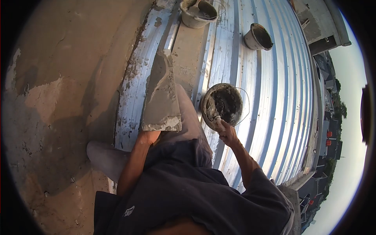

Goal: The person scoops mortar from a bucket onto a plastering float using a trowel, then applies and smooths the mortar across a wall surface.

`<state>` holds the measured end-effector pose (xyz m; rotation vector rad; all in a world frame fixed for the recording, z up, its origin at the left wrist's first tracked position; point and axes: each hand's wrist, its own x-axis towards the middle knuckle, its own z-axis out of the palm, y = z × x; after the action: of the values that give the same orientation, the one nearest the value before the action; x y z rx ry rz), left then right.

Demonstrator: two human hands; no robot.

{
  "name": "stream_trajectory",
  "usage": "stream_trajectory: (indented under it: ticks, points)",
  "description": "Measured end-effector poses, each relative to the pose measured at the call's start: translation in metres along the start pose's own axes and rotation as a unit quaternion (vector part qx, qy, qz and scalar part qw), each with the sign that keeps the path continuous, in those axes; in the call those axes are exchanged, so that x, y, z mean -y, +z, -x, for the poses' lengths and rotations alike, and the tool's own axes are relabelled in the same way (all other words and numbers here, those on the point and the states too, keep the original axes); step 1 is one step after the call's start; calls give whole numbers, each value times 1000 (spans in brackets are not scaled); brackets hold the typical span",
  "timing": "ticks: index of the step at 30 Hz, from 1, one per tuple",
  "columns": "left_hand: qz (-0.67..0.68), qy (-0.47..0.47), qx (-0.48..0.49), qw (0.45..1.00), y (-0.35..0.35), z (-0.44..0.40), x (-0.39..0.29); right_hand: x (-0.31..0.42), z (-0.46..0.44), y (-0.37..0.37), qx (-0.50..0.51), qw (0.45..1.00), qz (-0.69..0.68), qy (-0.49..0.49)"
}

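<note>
The right hand (228,134) clamps its fingers on a pale tool handle (217,122), the bucket (205,107) just beyond them. Left of these, the smeared board (161,98) points lengthwise away from the left hand (150,136), its fingers hidden.

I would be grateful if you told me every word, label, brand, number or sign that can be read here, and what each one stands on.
No text can be read.
White mark on the dark shirt: too small and blurred to read.
Near bucket, middle bucket and far bucket: no lettering to be made out.
</note>
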<state>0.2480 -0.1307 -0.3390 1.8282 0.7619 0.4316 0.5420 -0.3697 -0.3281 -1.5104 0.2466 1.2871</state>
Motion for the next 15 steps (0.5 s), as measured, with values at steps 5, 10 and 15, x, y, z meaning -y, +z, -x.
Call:
stream_trajectory:
  ticks: [5,10,15]
  points:
    - [-58,-61,86,993,20,-28,-60,-16,32,-4,-5,997,-71,-1]
    - [-39,-15,153,987,61,-53,-58,-6,80,-13,-13,996,-83,-43]
    - [480,-160,169,846,120,-67,-51,27,143,-1,-35,989,-83,-119]
